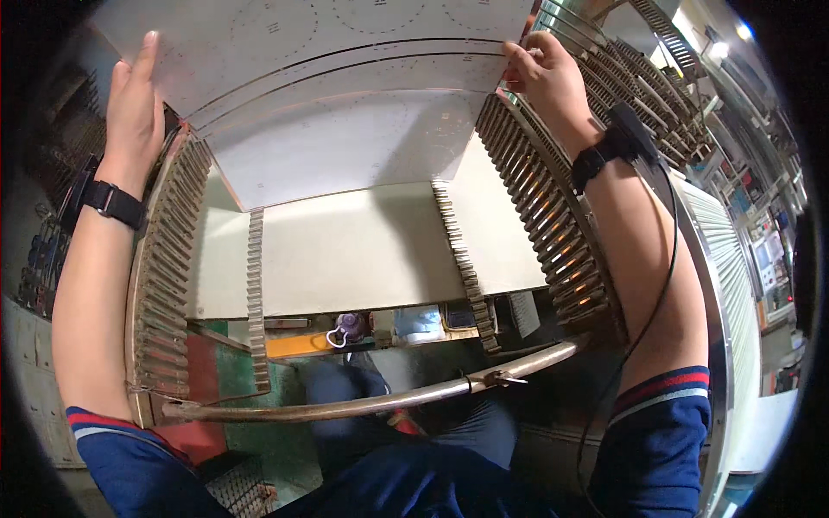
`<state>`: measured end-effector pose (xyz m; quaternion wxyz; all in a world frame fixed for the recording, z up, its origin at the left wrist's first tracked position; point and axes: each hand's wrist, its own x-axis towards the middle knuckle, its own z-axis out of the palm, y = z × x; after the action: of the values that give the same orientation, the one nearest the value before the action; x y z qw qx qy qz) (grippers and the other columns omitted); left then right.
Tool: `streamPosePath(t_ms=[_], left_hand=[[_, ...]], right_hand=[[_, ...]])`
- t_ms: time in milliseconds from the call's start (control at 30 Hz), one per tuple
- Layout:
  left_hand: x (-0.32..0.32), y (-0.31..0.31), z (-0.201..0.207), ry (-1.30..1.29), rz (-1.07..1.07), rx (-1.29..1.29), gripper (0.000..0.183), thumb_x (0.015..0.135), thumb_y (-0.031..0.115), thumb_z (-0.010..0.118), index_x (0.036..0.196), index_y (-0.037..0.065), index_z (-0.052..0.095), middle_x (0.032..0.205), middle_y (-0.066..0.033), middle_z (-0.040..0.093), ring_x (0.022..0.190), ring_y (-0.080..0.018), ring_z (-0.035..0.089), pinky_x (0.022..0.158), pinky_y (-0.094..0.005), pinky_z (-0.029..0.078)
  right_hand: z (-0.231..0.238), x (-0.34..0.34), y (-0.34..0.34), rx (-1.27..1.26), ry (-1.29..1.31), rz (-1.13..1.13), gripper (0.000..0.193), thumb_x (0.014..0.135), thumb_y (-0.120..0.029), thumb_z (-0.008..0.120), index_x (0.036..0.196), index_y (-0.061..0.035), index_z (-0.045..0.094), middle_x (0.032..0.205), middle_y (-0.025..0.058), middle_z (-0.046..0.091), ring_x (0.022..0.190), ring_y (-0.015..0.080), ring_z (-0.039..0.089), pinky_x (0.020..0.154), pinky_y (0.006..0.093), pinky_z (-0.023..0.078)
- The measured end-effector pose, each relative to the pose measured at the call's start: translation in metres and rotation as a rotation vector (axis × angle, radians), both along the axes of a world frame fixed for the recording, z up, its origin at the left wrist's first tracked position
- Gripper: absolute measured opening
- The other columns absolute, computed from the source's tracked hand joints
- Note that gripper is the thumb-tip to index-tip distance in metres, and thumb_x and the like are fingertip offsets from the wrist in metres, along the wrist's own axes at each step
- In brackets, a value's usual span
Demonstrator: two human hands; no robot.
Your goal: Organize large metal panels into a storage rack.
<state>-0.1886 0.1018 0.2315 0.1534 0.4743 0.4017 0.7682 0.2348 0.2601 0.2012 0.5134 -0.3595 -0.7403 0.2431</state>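
Note:
A large white panel (328, 30), with dashed round outlines, dark slot lines and copper-coloured edges, stands raised at the far end of a slotted metal rack (164, 285). My left hand (134, 116) is at its left edge with a finger extended upward over the face; the other fingers are partly hidden. At the right edge, my right hand (546, 76) pinches the panel between thumb and bent fingers. Below the held panel shows another white panel surface (337, 147), its lower edge inside the rack between the toothed side rows.
Two narrow toothed strips (256, 293) cross a pale board (345, 250) in the rack. A metal bar (363, 406) closes the near side. Below lie an orange object (298, 345) and a purple bottle (350, 328). More slotted racks (639, 95) stand at right; a cable hangs along my right arm.

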Motion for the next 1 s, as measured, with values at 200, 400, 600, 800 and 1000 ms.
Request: streamPosePath(t_ms=[200,400,600,800,1000], left_hand=[[-0.012,0.007,-0.001,-0.007,0.001,-0.037,0.036,0.1,0.031,0.061,0.118,0.002,0.049,0.123,-0.0116,0.056,0.118,-0.0194,0.053,0.106,-0.0344,0.042],[0.002,0.0,-0.012,0.08,0.035,-0.08,0.037,0.1,0.038,0.058,0.115,0.008,0.042,0.113,-0.0108,0.056,0.108,-0.021,0.056,0.091,-0.0403,0.05],[0.006,-0.012,-0.009,-0.028,-0.018,-0.018,0.035,0.101,0.031,0.059,0.12,0.005,0.045,0.127,-0.0116,0.055,0.12,-0.0233,0.053,0.105,-0.0406,0.043],[0.004,-0.005,-0.009,-0.034,-0.025,0.012,0.033,0.1,0.03,0.062,0.117,0.006,0.049,0.122,-0.0081,0.057,0.116,-0.0197,0.054,0.101,-0.0386,0.045],[-0.002,-0.006,-0.009,0.071,0.0,-0.039,0.034,0.1,0.026,0.06,0.117,0.004,0.042,0.121,-0.0137,0.055,0.112,-0.0224,0.057,0.096,-0.0407,0.051]], right_hand=[[-0.001,-0.001,0.001,-0.07,-0.032,0.002,0.028,0.098,-0.021,0.065,0.112,0.0023,0.058,0.084,0.0112,0.067,0.074,0.0137,0.067,0.064,0.0265,0.058],[0.002,0.002,-0.008,0.074,-0.317,-0.263,0.031,0.091,-0.027,0.072,0.103,0.001,0.066,0.089,0.0066,0.07,0.079,0.0132,0.063,0.071,0.0285,0.052],[0.01,0.013,-0.016,0.165,-0.212,-0.163,0.031,0.094,-0.027,0.07,0.108,-0.0005,0.063,0.09,0.0044,0.07,0.075,0.0087,0.058,0.068,0.0255,0.049],[0.008,0.021,-0.017,0.144,-0.274,-0.097,0.024,0.098,-0.02,0.065,0.113,-0.0028,0.059,0.087,0.0005,0.062,0.076,0.0064,0.053,0.068,0.0218,0.046],[-0.004,-0.006,-0.006,-0.014,-0.29,-0.132,0.025,0.096,-0.016,0.064,0.115,-0.0006,0.062,0.093,0.0137,0.072,0.08,0.0187,0.068,0.072,0.0323,0.055]])
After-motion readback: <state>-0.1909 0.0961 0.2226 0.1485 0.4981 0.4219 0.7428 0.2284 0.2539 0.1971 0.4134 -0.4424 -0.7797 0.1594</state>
